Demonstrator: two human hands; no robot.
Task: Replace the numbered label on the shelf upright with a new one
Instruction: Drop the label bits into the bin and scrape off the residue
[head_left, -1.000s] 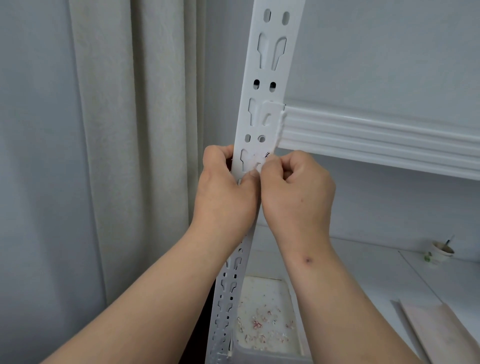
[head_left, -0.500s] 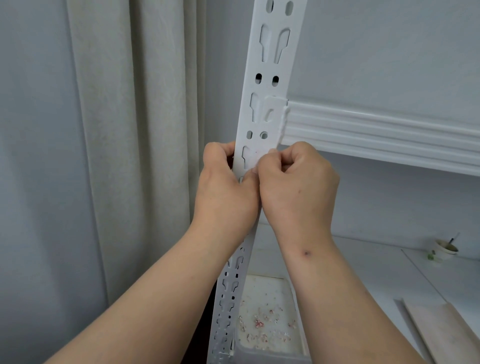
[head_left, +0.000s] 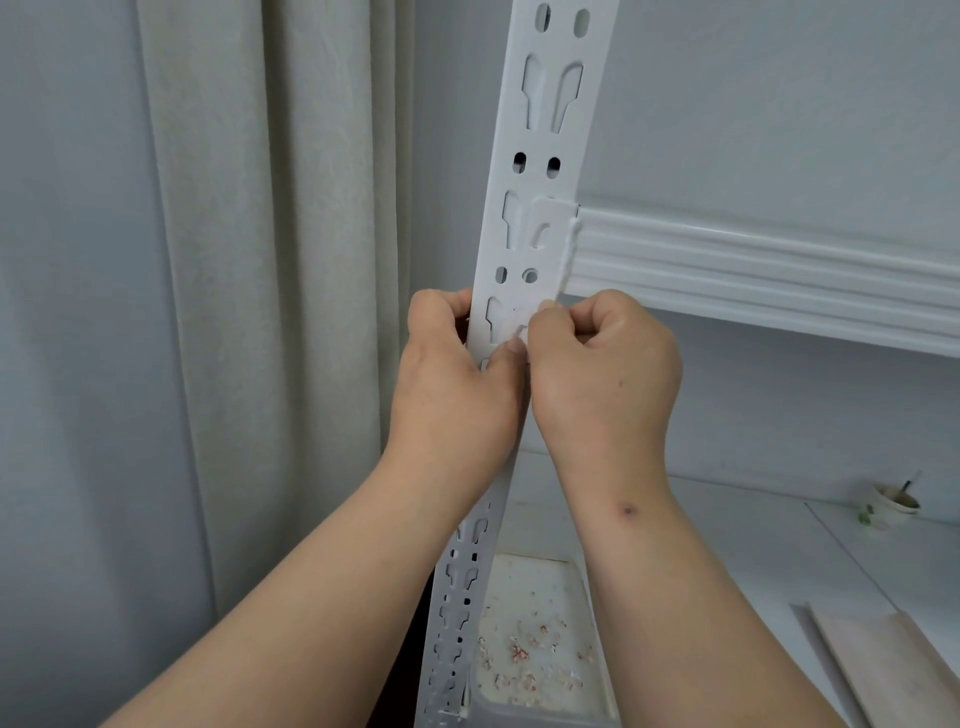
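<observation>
A white slotted shelf upright (head_left: 545, 135) runs from the top of the view down between my forearms. My left hand (head_left: 452, 384) grips it, fingers wrapped round its left edge and thumb pressed on its face. My right hand (head_left: 602, 364) is curled against the upright's right side, its fingertips pinching at a small white label (head_left: 519, 325) stuck on the face just below the beam joint. The label is mostly hidden by my fingers, and no number on it can be read.
A white ribbed shelf beam (head_left: 753, 270) joins the upright and runs right. Beige curtain (head_left: 270, 260) hangs at left. Below are a white bin (head_left: 535, 644) holding paper scraps, a small cup (head_left: 893, 501) at the back right and a pale board (head_left: 883, 670).
My right fingers have closed over the label, hiding the dark mark seen a second ago. Both hands stay at the same spot on the upright.
</observation>
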